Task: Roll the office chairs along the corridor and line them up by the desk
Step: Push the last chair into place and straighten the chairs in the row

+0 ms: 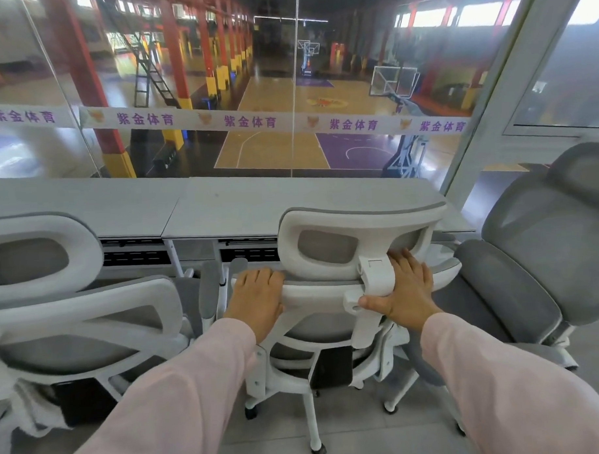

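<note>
Glass wall (pixel 183 61) runs along the far side with a basketball court beyond it, and the long white tabletop (pixel 256 201) sits right against that glass. The grey chair (pixel 529 246) on the right stands turned, its padded back very near the right side of the middle one. The left chair (pixel 74 319) is tucked in at its own bay. Between them is the chair (pixel 314 289) in hand, back to the camera. Its headrest (pixel 359 218) is close to the tabletop's edge and its seat seems partly under, so it looks nearly parked.

The left grip (pixel 256 296) lies palm-down on the top rim of the backrest, fingers hooked over the far edge. The right grip (pixel 407 291) holds the same rim on the other side of the headrest bracket (pixel 374 280), fingers over the top and thumb pressed on the bracket.

Risks, as I judge them:
- A further shove could knock the headrest into the tabletop edge.
- Any drift right would rub the grey chair, since the gap there is slim.
- Pushing this high on the back may tip the chair rather than roll it if a caster (pixel 318 452) catches a floor joint.
- The thumb on the bracket could shift the headrest's setting.
</note>
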The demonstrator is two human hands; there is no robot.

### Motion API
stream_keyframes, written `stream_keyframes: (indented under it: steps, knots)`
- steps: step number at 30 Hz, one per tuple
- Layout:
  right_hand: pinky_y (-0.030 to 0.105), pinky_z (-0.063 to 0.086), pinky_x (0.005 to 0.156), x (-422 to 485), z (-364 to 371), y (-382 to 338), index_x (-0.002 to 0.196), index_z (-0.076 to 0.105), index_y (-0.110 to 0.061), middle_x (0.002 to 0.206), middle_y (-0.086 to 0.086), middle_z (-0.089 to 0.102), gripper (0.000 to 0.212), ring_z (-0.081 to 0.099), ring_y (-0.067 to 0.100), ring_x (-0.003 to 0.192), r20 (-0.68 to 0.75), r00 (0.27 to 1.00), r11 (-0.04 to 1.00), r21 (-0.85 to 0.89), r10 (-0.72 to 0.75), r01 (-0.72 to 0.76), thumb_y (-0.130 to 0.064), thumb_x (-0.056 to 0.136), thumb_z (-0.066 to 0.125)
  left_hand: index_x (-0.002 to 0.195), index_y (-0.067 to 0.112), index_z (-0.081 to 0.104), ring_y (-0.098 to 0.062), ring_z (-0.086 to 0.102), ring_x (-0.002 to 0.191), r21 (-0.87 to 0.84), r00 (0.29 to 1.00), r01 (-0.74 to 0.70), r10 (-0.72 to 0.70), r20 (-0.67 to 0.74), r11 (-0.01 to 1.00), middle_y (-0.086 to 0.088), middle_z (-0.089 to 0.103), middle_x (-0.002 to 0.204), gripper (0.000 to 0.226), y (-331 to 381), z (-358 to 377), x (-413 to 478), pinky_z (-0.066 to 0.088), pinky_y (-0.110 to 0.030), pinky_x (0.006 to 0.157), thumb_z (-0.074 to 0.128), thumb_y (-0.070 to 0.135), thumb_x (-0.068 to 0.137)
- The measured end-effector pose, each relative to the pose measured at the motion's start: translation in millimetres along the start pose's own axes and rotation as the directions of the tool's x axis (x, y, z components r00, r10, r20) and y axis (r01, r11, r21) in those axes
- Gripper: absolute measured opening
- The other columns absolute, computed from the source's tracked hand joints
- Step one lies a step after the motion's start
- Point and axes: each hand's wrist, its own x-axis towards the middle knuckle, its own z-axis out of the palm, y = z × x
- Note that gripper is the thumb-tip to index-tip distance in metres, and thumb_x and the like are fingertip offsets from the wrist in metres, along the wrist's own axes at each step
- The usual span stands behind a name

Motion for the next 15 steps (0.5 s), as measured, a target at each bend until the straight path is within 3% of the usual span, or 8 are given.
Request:
stream_keyframes:
  steps: [4, 9, 15]
  knots:
    - [0.045, -0.005, 0.117, 5.3, 1.5, -5.3, 0.148, 0.02, -0.025, 0.154, -0.004, 0.019, 0.125, -0.002, 0.017, 0.145, 0.006, 1.0, 1.0, 0.004, 0.007, -0.007, -0.083, 0.039, 0.042, 0.115, 0.011, 0.054, -0.029, 0.052, 0.101, -0.014, 1.0, -0.025, 0.024, -0.015, 1.0, -0.008, 0.056, 0.108, 0.041, -6.5, 1.2, 4.3, 0.035, -0.041, 0.098, 0.066, 0.022, 0.077]
    - [0.042, -0.008, 0.117, -1.2, 3.0, -13.4, 0.146, 0.025, -0.025, 0.152, -0.005, 0.022, 0.123, -0.001, 0.016, 0.145, -0.022, 1.0, 0.998, 0.055, 0.006, -0.005, -0.082, 0.038, 0.042, 0.092, 0.014, 0.063, -0.023, 0.059, 0.073, 0.065, 0.998, -0.031, 0.034, -0.047, 0.997, -0.003, 0.06, 0.08, 0.048, -12.6, 0.8, -0.1, 0.051, -0.038, 0.074, 0.085, 0.024, 0.05]
    - [0.043, -0.007, 0.117, -11.5, 2.6, -14.7, 0.145, 0.027, -0.024, 0.151, -0.006, 0.024, 0.12, 0.0, 0.016, 0.145, -0.042, 0.999, 0.998, 0.058, 0.0, 0.002, -0.081, 0.04, 0.04, 0.089, 0.016, 0.063, -0.022, 0.06, 0.071, 0.059, 0.997, -0.043, 0.046, -0.057, 0.997, -0.001, 0.06, 0.078, 0.05, -10.2, -1.5, -7.9, 0.052, -0.036, 0.071, 0.086, 0.025, 0.046]
